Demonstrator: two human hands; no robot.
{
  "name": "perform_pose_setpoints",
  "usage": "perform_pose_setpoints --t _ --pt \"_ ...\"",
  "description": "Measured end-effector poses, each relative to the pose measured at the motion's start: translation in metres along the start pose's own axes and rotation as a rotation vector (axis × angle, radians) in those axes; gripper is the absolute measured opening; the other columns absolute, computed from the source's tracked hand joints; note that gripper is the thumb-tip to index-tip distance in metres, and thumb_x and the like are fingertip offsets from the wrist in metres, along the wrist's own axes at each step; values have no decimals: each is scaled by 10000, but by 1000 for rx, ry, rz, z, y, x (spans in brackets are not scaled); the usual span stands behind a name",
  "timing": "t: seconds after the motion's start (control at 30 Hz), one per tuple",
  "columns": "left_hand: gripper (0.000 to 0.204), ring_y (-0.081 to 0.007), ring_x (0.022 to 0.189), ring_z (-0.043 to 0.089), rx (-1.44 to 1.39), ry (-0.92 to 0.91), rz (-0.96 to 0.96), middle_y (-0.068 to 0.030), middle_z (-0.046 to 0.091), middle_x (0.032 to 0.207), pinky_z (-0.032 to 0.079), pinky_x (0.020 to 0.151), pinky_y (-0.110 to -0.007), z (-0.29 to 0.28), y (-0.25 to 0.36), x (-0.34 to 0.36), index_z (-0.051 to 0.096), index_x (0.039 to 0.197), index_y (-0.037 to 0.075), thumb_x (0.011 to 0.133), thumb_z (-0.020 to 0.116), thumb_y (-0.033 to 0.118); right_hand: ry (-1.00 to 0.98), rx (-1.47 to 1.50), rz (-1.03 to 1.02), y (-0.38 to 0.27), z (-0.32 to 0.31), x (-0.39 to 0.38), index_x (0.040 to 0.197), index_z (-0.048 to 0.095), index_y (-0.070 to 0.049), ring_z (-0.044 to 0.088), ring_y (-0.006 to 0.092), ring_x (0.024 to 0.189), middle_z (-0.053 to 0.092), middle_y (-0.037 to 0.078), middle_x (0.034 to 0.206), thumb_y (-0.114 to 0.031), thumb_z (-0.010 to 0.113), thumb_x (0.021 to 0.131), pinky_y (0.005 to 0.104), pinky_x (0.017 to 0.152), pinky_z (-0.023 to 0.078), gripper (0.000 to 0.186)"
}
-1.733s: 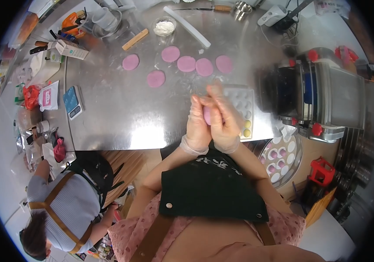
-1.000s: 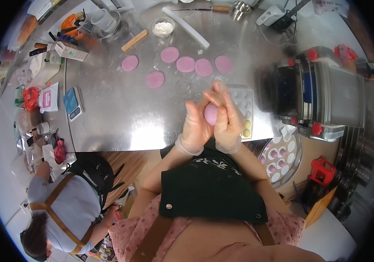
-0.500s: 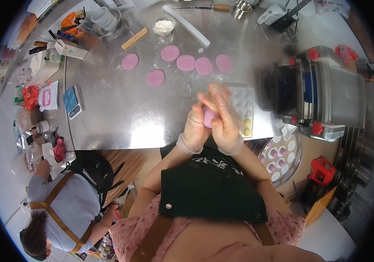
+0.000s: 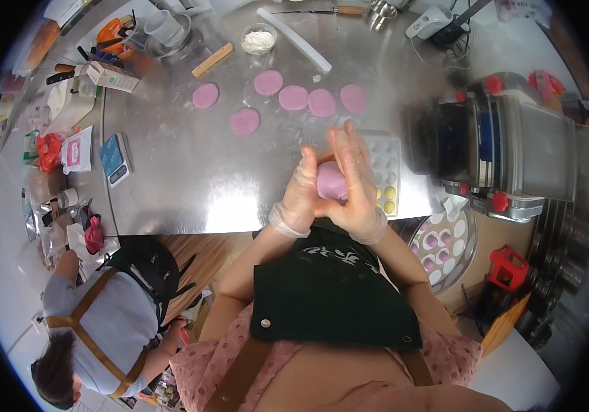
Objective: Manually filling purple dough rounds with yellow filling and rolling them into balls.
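Between my gloved palms is a ball of pink dough (image 4: 331, 181), cupped at the front of the steel worktable. My left hand (image 4: 299, 191) presses on its left side; my right hand (image 4: 355, 192) covers its right side with fingers pointing up. Partly behind my right hand lies a white tray (image 4: 386, 154) with round hollows, some holding yellow balls. Several flat pink discs (image 4: 293, 97) rest farther back on the steel, near a wooden stick (image 4: 212, 60), a white plastic rod (image 4: 293, 39) and a glass bowl of white powder (image 4: 258, 40).
A blue-topped scale (image 4: 114, 157) sits left, a large machine with red knobs (image 4: 539, 152) right. A round tray (image 4: 466, 259) with white paper rounds and pink pieces is below the table's right edge. At lower left a co-worker (image 4: 102, 329) faces a side counter.
My hands have shifted round the dough, with fingers straighter and wrists farther apart than 1.7 seconds ago; more of the pink ball shows now. The discs stay in place.
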State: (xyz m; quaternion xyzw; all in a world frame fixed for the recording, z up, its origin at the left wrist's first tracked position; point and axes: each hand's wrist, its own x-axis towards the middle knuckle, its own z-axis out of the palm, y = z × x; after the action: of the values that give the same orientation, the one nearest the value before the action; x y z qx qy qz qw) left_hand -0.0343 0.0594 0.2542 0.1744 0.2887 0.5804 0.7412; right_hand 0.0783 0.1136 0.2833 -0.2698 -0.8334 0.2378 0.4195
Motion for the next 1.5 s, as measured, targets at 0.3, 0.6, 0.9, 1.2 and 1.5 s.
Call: perform_pose_setpoints --t 0.3,0.6,0.9,1.2,1.5 --pt "920 -226 1318 447 -54 27 264 -127 472 1404 359 1111 -363 9 -20 8 406 1427 -10 918 331 752 23 144 41 9 7 -16 1422 419 82 589 406 1217 618 237 1293 -136 608 944 507 1094 378 558" --pt "845 -200 1235 505 -92 230 372 -102 536 1309 419 1040 -326 29 -28 8 492 1363 2 937 360 720 73 330 109 12 11 -20 1454 360 84 525 432 1282 598 254 1311 -102 650 903 503 1114 355 650" --pt "725 -184 1170 561 -209 218 325 -93 595 1236 451 1017 -356 15 -37 11 565 1243 54 932 414 692 64 397 183 8 12 -23 1442 420 37 447 428 1356 614 183 1326 -82 679 861 508 1116 348 647" --pt "902 -297 1304 500 -176 123 281 -141 558 1358 413 1078 -470 -2 -17 11 503 1388 53 866 395 781 -13 232 350 -8 -30 -15 1229 667 -75 596 168 798 665 42 880 -81 823 741 304 682 488 513" --pt "922 -317 1304 507 -42 90 318 -149 546 1381 410 1087 -484 8 -13 9 494 1392 17 858 429 765 109 320 263 -7 -13 -26 992 677 -7 555 132 678 682 67 913 26 790 771 245 641 482 250"
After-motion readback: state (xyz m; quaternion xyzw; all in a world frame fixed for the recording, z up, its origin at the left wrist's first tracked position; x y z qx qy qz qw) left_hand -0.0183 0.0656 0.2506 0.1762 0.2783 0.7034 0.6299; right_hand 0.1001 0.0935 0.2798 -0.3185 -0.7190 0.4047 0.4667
